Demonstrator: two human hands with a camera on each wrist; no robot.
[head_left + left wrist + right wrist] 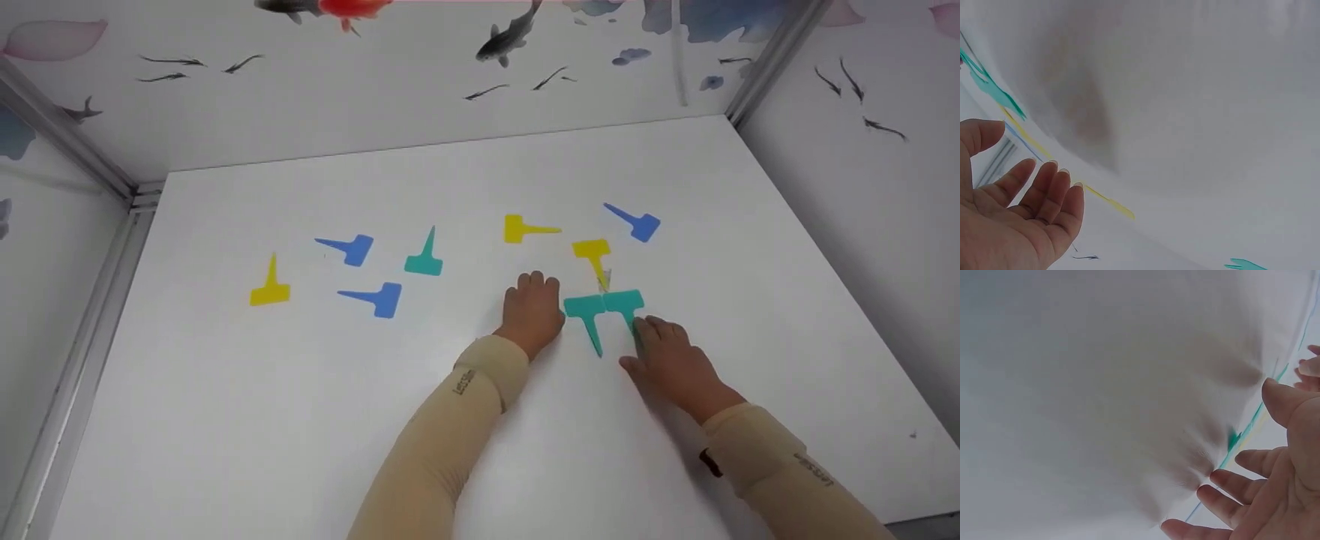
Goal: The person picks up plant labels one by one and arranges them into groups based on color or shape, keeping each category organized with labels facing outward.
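Observation:
Two teal T-shaped plant labels lie side by side with their heads meeting, the left label (586, 307) and the right label (624, 301), stems toward me. Just left of them my left hand (531, 311) rests close over the table, thumb side by the left label's head; in the left wrist view the left hand (1030, 211) has loosely bent fingers and nothing in them. My right hand (671, 365) has its fingertips at the right label's stem, partly covering it. Its spread fingers (1224, 486) grip nothing in the right wrist view. A yellow label (592, 249) points its stem at the teal pair.
Behind the hands lie another yellow label (514, 229) and a blue label (646, 226). Farther left on the white table (225, 420) are a yellow label (270, 294), two blue labels, and a teal label (424, 265). Printed panels (375, 97) enclose the table.

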